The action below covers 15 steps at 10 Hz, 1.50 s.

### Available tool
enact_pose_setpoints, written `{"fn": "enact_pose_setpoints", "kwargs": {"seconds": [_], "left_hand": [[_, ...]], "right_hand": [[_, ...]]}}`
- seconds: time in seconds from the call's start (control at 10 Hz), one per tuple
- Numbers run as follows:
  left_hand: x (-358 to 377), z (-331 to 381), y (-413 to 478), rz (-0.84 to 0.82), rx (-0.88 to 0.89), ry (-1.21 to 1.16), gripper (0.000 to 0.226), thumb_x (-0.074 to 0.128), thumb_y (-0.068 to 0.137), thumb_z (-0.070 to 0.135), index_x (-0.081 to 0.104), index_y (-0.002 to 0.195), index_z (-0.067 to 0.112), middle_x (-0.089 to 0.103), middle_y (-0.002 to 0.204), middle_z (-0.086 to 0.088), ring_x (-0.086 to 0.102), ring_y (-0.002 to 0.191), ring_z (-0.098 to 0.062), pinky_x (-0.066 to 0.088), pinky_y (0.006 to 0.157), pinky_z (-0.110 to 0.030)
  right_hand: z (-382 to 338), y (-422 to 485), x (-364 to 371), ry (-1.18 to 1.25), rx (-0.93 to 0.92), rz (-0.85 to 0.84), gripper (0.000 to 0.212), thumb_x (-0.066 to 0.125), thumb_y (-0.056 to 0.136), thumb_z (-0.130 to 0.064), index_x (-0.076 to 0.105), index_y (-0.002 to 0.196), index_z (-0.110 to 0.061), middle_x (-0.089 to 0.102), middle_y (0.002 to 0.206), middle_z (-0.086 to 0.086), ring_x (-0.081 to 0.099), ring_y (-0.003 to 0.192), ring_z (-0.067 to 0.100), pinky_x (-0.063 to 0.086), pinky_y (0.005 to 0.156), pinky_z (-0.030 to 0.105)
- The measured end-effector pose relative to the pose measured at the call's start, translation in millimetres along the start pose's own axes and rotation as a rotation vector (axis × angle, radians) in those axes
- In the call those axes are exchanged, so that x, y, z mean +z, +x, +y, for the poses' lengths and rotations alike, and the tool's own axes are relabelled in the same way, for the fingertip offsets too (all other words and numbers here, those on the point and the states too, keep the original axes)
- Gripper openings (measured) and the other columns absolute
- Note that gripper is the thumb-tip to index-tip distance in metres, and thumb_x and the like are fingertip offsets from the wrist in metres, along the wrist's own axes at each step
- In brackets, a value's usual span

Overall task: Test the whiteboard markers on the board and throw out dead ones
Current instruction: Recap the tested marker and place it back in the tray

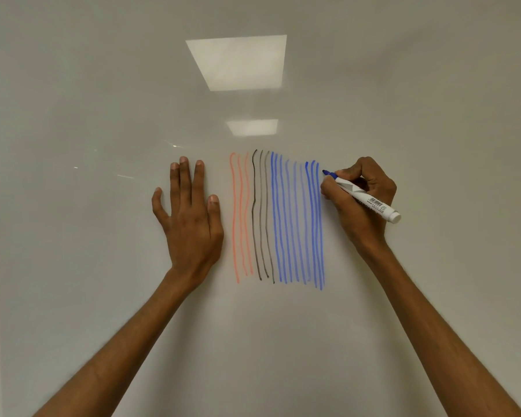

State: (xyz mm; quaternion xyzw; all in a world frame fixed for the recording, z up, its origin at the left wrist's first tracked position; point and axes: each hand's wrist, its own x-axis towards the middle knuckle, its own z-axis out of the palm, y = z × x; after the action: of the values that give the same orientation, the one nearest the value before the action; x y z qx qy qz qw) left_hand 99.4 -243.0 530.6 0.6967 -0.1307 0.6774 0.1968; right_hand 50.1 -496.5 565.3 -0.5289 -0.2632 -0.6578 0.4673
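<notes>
A: Which step is in hand?

B: Testing. The right hand pinches a blue marker low on the barrel, its fingers curled round it. The tip sits at the board, just right of the top of the blue lines. Whether it touches cannot be told.

A: And the left hand?

B: The left hand lies flat on the board beside the orange lines, fingers straight and slightly spread, holding nothing.

A: What does the next move call for?

B: Probably a downward stroke beside the others, under light, even pressure. The rightmost blue lines look strong, so this marker seems live. No bin or other markers show.
</notes>
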Motion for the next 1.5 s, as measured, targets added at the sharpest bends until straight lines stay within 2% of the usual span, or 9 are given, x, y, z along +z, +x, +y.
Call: {"fn": "enact_pose_setpoints", "kwargs": {"seconds": [0.3, 0.5, 0.7, 0.9, 1.1, 1.2, 1.3, 1.4, 1.5], "left_hand": [[0.0, -0.2, -2.3, 0.001, 0.005, -0.012, 0.058, 0.026, 0.104, 0.032, 0.017, 0.158, 0.013, 0.011, 0.166, -0.008, 0.004, 0.154, -0.019, 0.004, 0.122, -0.054], [0.7, -0.5, -5.2, 0.005, 0.008, -0.013, 0.058, 0.026, 0.105, 0.032, 0.015, 0.159, 0.014, 0.01, 0.166, -0.008, 0.003, 0.154, -0.02, 0.002, 0.123, -0.053], [1.0, -2.1, -6.7, -0.001, 0.013, -0.003, 0.058, 0.027, 0.105, 0.031, 0.014, 0.159, 0.014, 0.008, 0.167, -0.008, 0.002, 0.154, -0.02, 0.002, 0.124, -0.051], [1.2, -2.4, -7.6, -0.009, 0.016, -0.007, 0.058, 0.026, 0.105, 0.032, 0.014, 0.159, 0.014, 0.009, 0.166, -0.009, 0.002, 0.154, -0.021, 0.002, 0.124, -0.052], [1.5, -2.6, -9.1, -0.005, 0.016, -0.008, 0.057, 0.026, 0.105, 0.032, 0.015, 0.159, 0.013, 0.009, 0.166, -0.009, 0.004, 0.154, -0.022, 0.002, 0.124, -0.051], [1.1, -2.4, -9.2, -0.002, 0.016, -0.004, 0.057, 0.026, 0.105, 0.032, 0.016, 0.158, 0.013, 0.01, 0.166, -0.01, 0.004, 0.154, -0.022, 0.003, 0.124, -0.052], [1.3, -2.6, -9.1, -0.005, 0.014, -0.001, 0.057, 0.025, 0.105, 0.032, 0.017, 0.158, 0.012, 0.01, 0.166, -0.01, 0.004, 0.154, -0.023, 0.003, 0.124, -0.052], [1.6, -2.6, -9.7, -0.004, 0.017, 0.0, 0.057, 0.024, 0.105, 0.032, 0.017, 0.158, 0.012, 0.01, 0.166, -0.011, 0.005, 0.154, -0.023, 0.002, 0.124, -0.051], [2.2, -2.8, -10.1, 0.001, 0.018, 0.0, 0.057, 0.024, 0.105, 0.032, 0.017, 0.158, 0.012, 0.01, 0.166, -0.011, 0.005, 0.154, -0.024, 0.002, 0.124, -0.051]], "right_hand": [[-0.7, -15.5, -8.7, -0.002, 0.047, -0.026, 0.027, 0.072, 0.07, -0.006, 0.046, 0.067, 0.001, 0.055, 0.067, 0.02, 0.06, 0.063, 0.042, 0.051, 0.056, 0.045], [0.5, -28.4, -15.2, 0.002, 0.053, -0.038, 0.026, 0.072, 0.071, -0.01, 0.047, 0.067, -0.003, 0.054, 0.066, 0.015, 0.061, 0.062, 0.043, 0.051, 0.055, 0.047], [-1.7, -46.3, -19.4, -0.028, 0.009, -0.042, 0.026, 0.072, 0.07, -0.001, 0.046, 0.064, -0.005, 0.053, 0.063, 0.012, 0.053, 0.057, 0.028, 0.045, 0.054, 0.03], [1.3, -58.7, -24.5, -0.016, 0.004, -0.073, 0.032, 0.071, 0.07, 0.001, 0.044, 0.063, -0.014, 0.049, 0.061, 0.01, 0.049, 0.054, 0.023, 0.044, 0.052, 0.032], [0.2, -74.7, -31.1, -0.006, 0.0, -0.129, 0.025, 0.067, 0.073, -0.016, 0.045, 0.065, -0.009, 0.047, 0.062, 0.013, 0.049, 0.052, 0.031, 0.044, 0.049, 0.035], [0.0, -80.8, -34.6, 0.002, 0.023, -0.148, 0.026, 0.067, 0.074, -0.015, 0.043, 0.065, -0.015, 0.045, 0.064, 0.01, 0.049, 0.051, 0.037, 0.045, 0.046, 0.042], [-0.7, -87.6, -38.0, 0.003, 0.038, -0.158, 0.026, 0.066, 0.074, -0.015, 0.042, 0.065, -0.016, 0.044, 0.064, 0.011, 0.047, 0.051, 0.034, 0.043, 0.048, 0.037], [0.0, -93.8, -42.0, -0.009, 0.018, -0.175, 0.026, 0.065, 0.073, -0.016, 0.041, 0.064, -0.018, 0.043, 0.063, 0.007, 0.042, 0.053, 0.018, 0.037, 0.053, 0.021], [1.2, -96.6, -46.3, -0.007, 0.014, -0.223, 0.026, 0.065, 0.072, -0.015, 0.042, 0.063, -0.023, 0.042, 0.063, 0.0, 0.042, 0.053, 0.01, 0.035, 0.054, 0.017]]}}
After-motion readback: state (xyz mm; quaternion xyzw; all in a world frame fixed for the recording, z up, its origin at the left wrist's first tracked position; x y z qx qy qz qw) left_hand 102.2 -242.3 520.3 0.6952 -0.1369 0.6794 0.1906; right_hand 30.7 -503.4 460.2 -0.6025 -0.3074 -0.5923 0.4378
